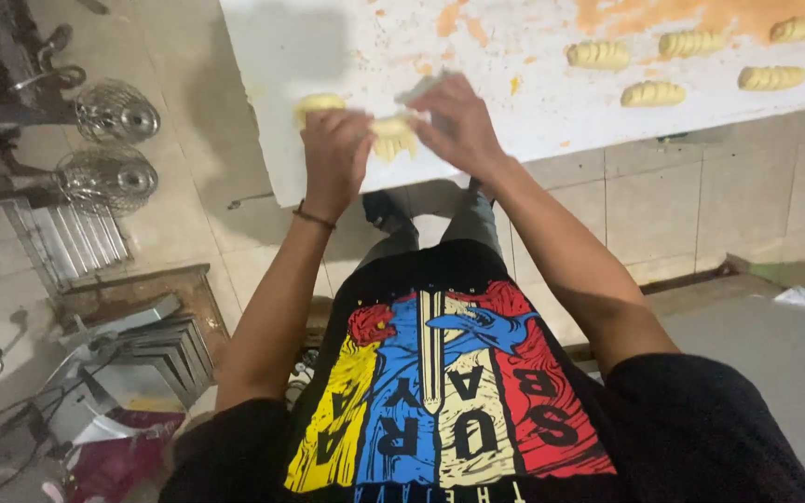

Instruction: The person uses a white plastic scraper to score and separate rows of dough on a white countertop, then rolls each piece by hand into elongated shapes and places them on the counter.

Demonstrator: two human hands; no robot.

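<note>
**Dough piece under both hands at the table's near edge**

Dough piece [391,135], pale yellow, sits just above the middle of the frame, on the near edge of the white work table [272,56]. My left hand [333,154] is curled loosely over its left end, fingers bent down onto it; a second rounded lump of dough [317,101] shows just above those knuckles. My right hand [458,121] comes in from the right with fingers folded around what looks like a thin, light-coloured scraper or blade [416,90]; I cannot tell how firmly it is gripped, since the fingertips are hidden from me.

Toward the upper right of the frame, at least six shaped, ridged dough rolls [652,93] lie in two loose rows on the table, well apart from my hands, so I judge a good batch is formed already and the piece in hand is not yet finished. Orange-brown stains mark the tabletop along the top edge. At the upper left, two wire whisk attachments [109,144] rest beside metal racks above the tiled floor [719,205].
</note>
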